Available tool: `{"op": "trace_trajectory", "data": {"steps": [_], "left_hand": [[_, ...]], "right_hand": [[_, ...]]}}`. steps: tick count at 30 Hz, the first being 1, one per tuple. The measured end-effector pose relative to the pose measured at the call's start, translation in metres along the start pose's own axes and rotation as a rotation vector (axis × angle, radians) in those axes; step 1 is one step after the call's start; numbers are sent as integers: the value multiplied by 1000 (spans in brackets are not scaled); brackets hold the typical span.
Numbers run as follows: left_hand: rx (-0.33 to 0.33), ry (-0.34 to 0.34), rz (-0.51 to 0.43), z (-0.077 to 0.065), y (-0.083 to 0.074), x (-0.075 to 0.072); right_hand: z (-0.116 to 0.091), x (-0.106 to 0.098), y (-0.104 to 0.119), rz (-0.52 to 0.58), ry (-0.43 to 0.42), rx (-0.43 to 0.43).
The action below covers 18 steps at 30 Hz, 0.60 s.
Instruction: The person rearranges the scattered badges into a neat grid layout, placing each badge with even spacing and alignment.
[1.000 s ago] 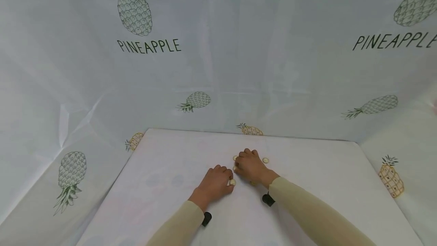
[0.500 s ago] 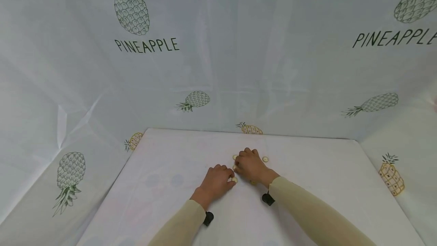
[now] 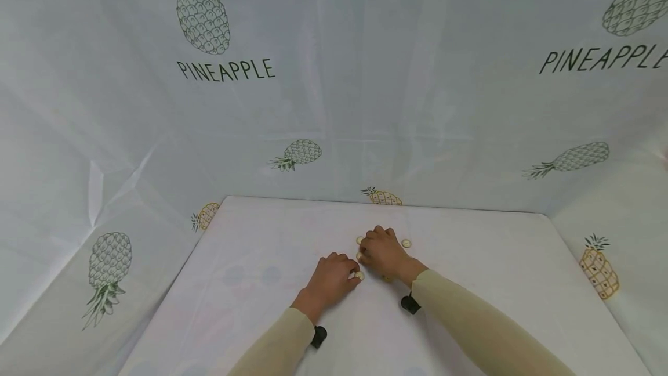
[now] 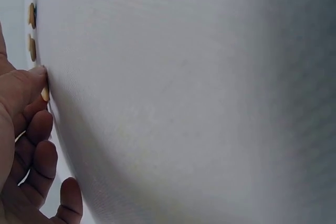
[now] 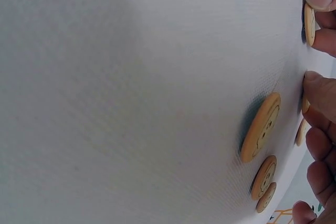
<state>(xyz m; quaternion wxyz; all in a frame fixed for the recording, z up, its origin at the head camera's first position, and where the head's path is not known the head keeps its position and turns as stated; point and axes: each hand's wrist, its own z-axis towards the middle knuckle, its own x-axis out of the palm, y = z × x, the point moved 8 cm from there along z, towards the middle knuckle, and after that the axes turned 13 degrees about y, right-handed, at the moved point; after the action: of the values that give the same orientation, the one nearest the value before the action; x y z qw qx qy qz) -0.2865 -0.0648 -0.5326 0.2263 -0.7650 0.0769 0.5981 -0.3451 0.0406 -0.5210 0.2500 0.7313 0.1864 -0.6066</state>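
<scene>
My left hand (image 3: 330, 281) pinches a small round wooden disc (image 3: 359, 275) between thumb and finger, its edge close to the white tabletop. Just beyond it, my right hand (image 3: 385, 252) pinches another wooden disc (image 5: 305, 103), mostly covered by thumb and fingers. The right wrist view catches the left hand's disc (image 5: 310, 24) tilted on edge, partly under the thumb. Several more discs with drawn faces lie flat around the right hand: a near one (image 5: 261, 128), one behind it (image 5: 264, 177), and one past the fingertips (image 3: 360, 240).
A white table (image 3: 496, 283) spreads around both hands. A pineapple-printed sheet (image 3: 391, 103) hangs behind its far edge and along the sides. One loose disc (image 3: 406, 243) lies right of the right hand; another (image 3: 386, 278) is partly under that wrist.
My left hand has shifted slightly right and forward with its disc, closer to the right hand's disc, then stayed there. My right hand holds its place.
</scene>
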Motion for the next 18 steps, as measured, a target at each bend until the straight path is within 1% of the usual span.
{"op": "trace_trajectory", "data": {"steps": [11,18], "left_hand": [[1,-4,13,-1,-1,-1],[-1,4,-12,-1,-1,-2]], "right_hand": [[-1,-1,1,29,-6,-8],[0,1,0,35,1,0]]}}
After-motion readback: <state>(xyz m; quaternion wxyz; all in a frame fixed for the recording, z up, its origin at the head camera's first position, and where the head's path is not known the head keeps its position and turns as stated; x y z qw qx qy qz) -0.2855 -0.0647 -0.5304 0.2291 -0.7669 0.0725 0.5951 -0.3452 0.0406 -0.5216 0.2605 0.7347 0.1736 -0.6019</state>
